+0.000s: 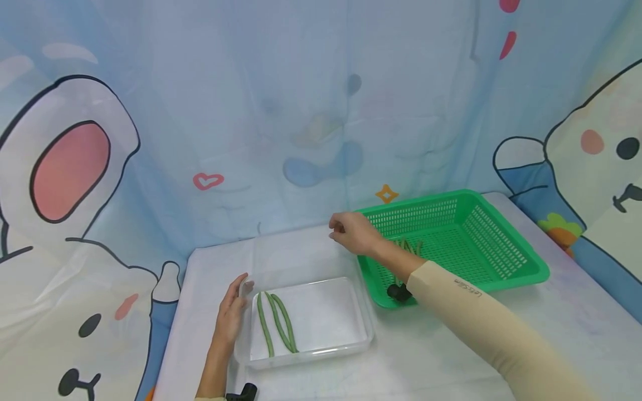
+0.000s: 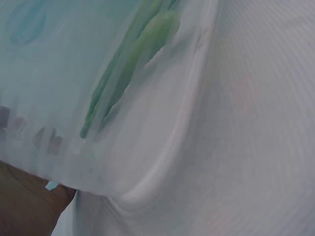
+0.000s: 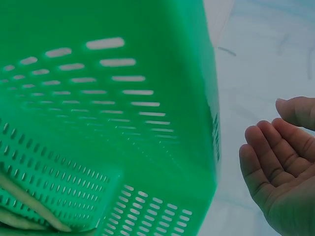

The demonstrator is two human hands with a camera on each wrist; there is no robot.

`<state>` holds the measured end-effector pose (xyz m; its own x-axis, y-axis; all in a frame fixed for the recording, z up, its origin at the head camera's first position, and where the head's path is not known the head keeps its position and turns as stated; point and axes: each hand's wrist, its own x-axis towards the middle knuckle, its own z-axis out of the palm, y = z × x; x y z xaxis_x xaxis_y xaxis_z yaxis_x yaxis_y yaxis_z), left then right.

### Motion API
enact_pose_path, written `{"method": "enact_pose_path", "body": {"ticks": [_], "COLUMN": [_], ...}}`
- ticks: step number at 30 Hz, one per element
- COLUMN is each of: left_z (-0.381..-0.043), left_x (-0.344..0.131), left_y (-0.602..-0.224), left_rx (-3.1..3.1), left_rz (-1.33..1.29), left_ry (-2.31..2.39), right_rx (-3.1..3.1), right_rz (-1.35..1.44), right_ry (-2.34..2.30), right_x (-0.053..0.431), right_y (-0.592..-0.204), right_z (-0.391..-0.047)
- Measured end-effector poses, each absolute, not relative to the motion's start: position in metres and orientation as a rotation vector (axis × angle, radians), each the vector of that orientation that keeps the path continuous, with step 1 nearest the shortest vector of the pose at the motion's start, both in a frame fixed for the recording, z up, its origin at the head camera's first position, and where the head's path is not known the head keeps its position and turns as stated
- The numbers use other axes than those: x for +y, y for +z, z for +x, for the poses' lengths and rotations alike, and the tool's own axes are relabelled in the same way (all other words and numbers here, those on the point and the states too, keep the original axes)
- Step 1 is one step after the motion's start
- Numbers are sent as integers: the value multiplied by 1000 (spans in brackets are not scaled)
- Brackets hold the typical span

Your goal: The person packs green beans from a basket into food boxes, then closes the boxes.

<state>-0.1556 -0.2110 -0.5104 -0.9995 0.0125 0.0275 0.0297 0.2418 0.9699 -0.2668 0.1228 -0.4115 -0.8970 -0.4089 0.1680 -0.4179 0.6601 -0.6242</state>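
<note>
A clear plastic box (image 1: 346,346) stands on the white-covered table with a few long green beans (image 1: 264,326) lying on its bottom at the left side. My left hand (image 1: 230,314) touches the box's left side near its far corner, its fingers fairly straight. In the left wrist view only part of that hand (image 2: 29,199) shows, at the box's edge, with the beans (image 2: 128,64) seen through the plastic. My right hand (image 1: 355,233) hovers by the green basket's (image 1: 511,281) far left corner, outside it. Its fingers (image 3: 257,142) are loosely bent and hold nothing.
Several more green beans (image 3: 34,204) lie at the left end of the basket, partly hidden by my right forearm in the head view. A printed cloth (image 1: 241,139) hangs behind the table (image 1: 281,245). The basket stands close to the box's right side.
</note>
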Motion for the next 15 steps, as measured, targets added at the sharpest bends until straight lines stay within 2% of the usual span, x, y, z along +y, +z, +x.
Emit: {"method": "enact_pose_path", "body": {"ticks": [3,9,15], "left_z": [-153,-162,-162], "left_x": [-209,-216,-215], "left_y": [-504,-528,-530], "left_rx": [-2469,-2455,-2441], "left_rz": [-47,-36,-43], "left_ry": [-1921,-1877,-1856], "right_rx": [-2857,-2860,-2838], "right_rz": [671,604,577], "right_ry": [1092,1124,1181], "right_x": [128,140,154], "right_y": [-413,-414,-414], "right_z": [-269,-273,-275]}}
